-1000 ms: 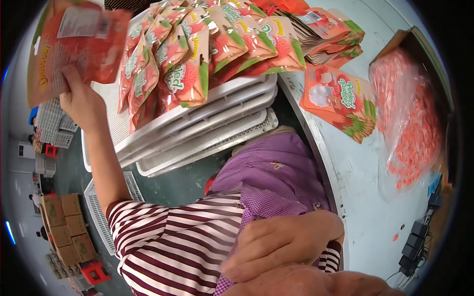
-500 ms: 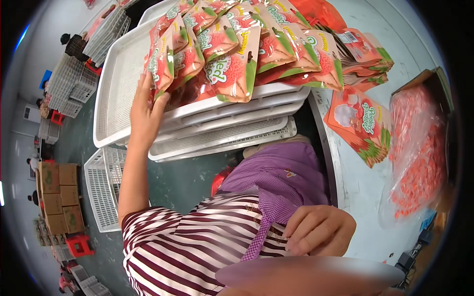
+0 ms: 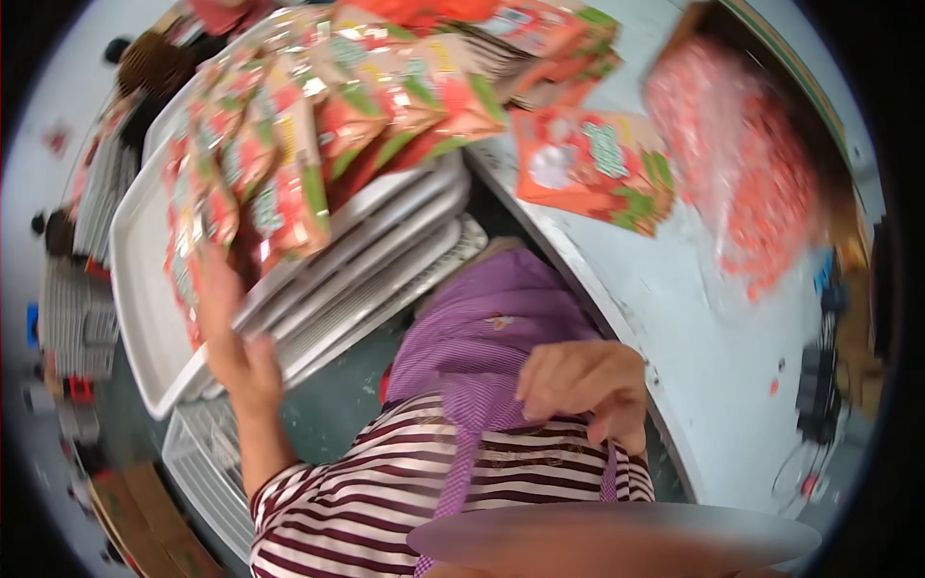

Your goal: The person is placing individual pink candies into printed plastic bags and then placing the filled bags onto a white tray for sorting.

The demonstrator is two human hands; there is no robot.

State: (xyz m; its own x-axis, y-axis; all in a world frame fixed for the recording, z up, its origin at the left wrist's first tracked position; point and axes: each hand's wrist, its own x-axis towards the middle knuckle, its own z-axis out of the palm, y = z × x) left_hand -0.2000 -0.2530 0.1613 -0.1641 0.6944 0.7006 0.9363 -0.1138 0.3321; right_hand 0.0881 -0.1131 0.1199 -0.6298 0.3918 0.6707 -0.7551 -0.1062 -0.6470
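My left hand (image 3: 231, 332) is at the front edge of the top white tray (image 3: 138, 260), its fingers stretched up and thumb apart. Its fingertips are at the leftmost pouches; motion blur hides whether they touch. Rows of filled, glossy red-and-green candy pouches (image 3: 289, 183) lie overlapping in that tray. My right hand (image 3: 583, 385) hangs in front of my purple apron (image 3: 482, 313), fingers loosely bent and thumb apart, with nothing visible in it. Flat pouches (image 3: 593, 164) lie fanned on the table to the right, below another stack of pouches (image 3: 549, 48).
Several white trays (image 3: 405, 260) are stacked beneath the top one. On the pale table (image 3: 713, 385) stands a box with a clear bag of red-wrapped pieces (image 3: 752, 183). A white plastic basket (image 3: 198, 462) and cardboard boxes (image 3: 145, 515) are on the floor at left. People and crate stacks appear farther left.
The view has turned, so trays and table sit further left. My left hand has moved toward the tray's front edge. My right hand's thumb has come away from its fingers.
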